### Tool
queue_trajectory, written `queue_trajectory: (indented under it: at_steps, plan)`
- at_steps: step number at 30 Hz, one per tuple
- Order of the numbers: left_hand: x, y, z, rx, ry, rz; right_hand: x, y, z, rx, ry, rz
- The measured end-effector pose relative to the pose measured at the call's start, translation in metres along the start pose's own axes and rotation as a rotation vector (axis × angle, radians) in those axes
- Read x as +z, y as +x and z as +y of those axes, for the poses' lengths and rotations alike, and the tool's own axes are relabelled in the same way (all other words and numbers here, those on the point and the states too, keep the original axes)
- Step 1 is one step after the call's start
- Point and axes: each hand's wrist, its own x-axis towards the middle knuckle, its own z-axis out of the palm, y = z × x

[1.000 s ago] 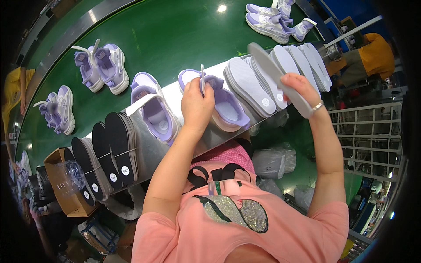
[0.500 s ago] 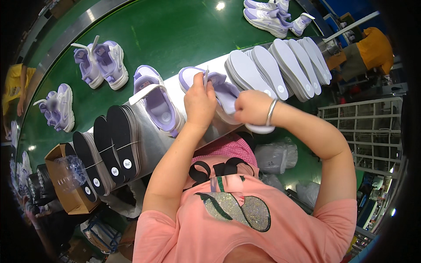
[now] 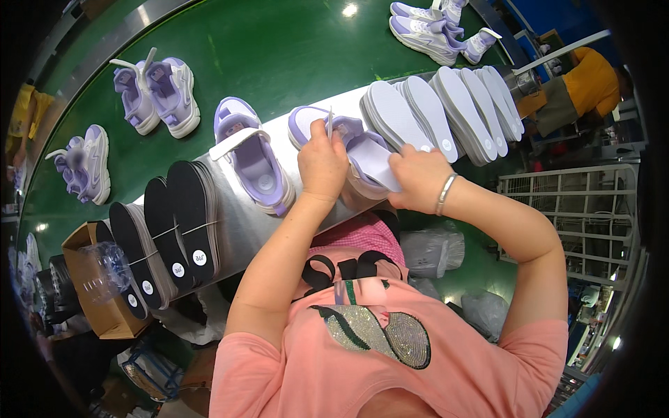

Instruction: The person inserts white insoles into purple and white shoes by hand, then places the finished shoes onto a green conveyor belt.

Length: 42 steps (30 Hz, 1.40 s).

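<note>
A white and lavender shoe (image 3: 301,125) sits on the metal ledge in front of me, its toe pointing away. My left hand (image 3: 323,167) is closed at its upright strap, beside the shoe's opening. A pale insole (image 3: 373,161) lies partly in the opening, its far end within the shoe. The near end of that insole is pinched in my right hand (image 3: 421,180), which wears a silver bangle. To the left stands a matching shoe (image 3: 256,164), apart from both hands, with a white strap across its top and a round sticker inside.
Stacked white insoles (image 3: 411,115) line the ledge at right; banded black insoles (image 3: 191,223) lie at left beside a cardboard box (image 3: 104,324). More shoes (image 3: 157,97) stand on the green surface. A person in orange (image 3: 592,83) is at far right, near a wire rack (image 3: 578,202).
My right hand has moved slightly right and nearer, and the insole shows more plainly between it and the shoe. My left hand stays at the strap.
</note>
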Motion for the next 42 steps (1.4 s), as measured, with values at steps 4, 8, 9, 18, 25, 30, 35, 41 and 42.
queue_trajectory:
  at_steps: [4,8,9,18,25,30,35,41,42]
  plan:
    - [0.001,0.001,0.001,0.017,-0.008,0.004,-0.002,0.000,0.002,-0.062,0.001,-0.008]
    - [0.003,0.001,0.004,0.013,-0.033,-0.016,0.034,0.036,-0.005,-0.186,-0.020,0.068]
    - [0.003,0.001,0.003,-0.009,-0.069,-0.011,0.042,0.047,-0.005,-0.204,-0.017,0.054]
    - [0.005,0.001,0.001,-0.054,-0.227,0.004,0.036,0.079,-0.004,-0.127,0.028,-0.361]
    - [0.005,0.004,0.002,-0.050,-0.221,-0.027,0.035,0.086,-0.010,-0.075,-0.010,-0.406]
    - [0.007,0.006,0.004,-0.045,-0.169,-0.058,0.034,0.083,-0.005,-0.086,-0.089,-0.410]
    - [0.007,0.006,0.006,-0.024,-0.089,-0.057,0.023,0.069,0.007,-0.190,-0.077,-0.505]
    - [0.010,0.006,0.010,-0.025,-0.116,-0.098,0.037,0.043,0.024,-0.211,0.027,-0.538]
    - [0.012,0.006,0.008,-0.037,-0.150,-0.084,0.037,0.046,0.022,-0.231,-0.008,-0.576]
